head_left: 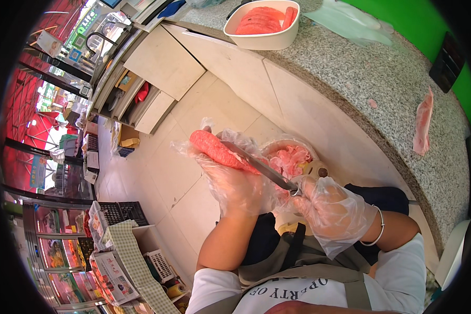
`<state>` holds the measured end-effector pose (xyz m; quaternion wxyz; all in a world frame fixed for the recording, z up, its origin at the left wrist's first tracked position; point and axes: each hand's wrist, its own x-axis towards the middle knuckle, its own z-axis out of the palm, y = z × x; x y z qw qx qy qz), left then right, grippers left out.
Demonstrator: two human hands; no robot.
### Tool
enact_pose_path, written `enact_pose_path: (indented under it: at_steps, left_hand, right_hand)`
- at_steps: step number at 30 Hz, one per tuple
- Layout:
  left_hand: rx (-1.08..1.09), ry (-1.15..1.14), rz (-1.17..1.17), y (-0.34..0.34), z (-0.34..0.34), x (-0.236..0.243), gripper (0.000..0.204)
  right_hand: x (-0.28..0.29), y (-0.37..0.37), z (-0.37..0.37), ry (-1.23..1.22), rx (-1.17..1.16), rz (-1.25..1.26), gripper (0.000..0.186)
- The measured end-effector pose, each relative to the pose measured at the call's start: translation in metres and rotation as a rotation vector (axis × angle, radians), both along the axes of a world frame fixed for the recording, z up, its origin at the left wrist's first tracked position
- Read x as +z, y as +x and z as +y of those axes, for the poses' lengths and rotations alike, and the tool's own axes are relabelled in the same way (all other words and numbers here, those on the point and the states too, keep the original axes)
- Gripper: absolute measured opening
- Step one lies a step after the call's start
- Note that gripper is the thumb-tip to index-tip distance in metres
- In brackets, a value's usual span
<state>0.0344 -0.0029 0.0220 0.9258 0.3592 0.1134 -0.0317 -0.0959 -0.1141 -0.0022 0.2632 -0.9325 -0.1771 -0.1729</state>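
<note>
My left hand (235,186), in a clear plastic glove, holds a peeled red pomelo segment (210,146) over the floor in front of me. My right hand (332,206), also gloved, is closed around the handle end of a knife (272,174). The blade lies along the segment's right side, touching or very close to it; I cannot tell which. Below the hands, a bin (304,142) holds pale pink peelings (289,159). On the counter, a white tub (260,43) contains several red segments (259,22).
The curved speckled stone counter (345,78) runs along my right. A strip of pink membrane (423,125), a thin plastic bag (350,21) and a dark device (447,63) lie on it. Cabinets (165,60) stand ahead; a black crate (123,212) and shelves are at left.
</note>
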Motion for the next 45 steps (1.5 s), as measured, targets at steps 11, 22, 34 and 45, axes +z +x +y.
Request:
enact_pose_path:
  at_steps: [11, 22, 34, 45]
  left_hand:
    - [-0.064, 0.043, 0.060, -0.017, -0.009, 0.004, 0.034]
    - [-0.231, 0.137, 0.023, -0.016, -0.005, -0.013, 0.050]
    - [-0.284, -0.230, -0.181, -0.005, 0.004, -0.016, 0.030]
    - [-0.279, -0.228, -0.264, -0.008, 0.008, -0.020, 0.030]
  right_hand:
    - [0.001, 0.008, 0.005, 0.328, -0.046, 0.068, 0.009]
    - [-0.005, 0.009, 0.005, 0.148, -0.092, -0.065, 0.015]
    - [-0.008, 0.002, 0.006, 0.097, -0.110, -0.219, 0.037]
    - [-0.025, -0.003, 0.012, -0.164, -0.197, -0.358, 0.023]
